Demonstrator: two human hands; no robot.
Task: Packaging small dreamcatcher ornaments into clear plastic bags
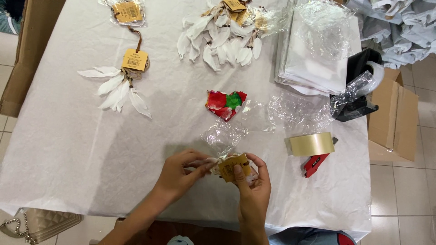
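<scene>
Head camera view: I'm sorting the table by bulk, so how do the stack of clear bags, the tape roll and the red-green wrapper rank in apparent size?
1. stack of clear bags, clearly largest.
2. tape roll.
3. red-green wrapper, about the same as the roll, so their order is unsure.

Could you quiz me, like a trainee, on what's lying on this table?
1. True or false: the roll of tape lies to the right of the person's hands.
2. Which colour is the card tag held between the left hand and right hand? A yellow-brown, B blue, C black.
3. What hangs from the tagged ornament at the table's left?

Key: 1 true. 2 A. 3 white feathers.
</scene>
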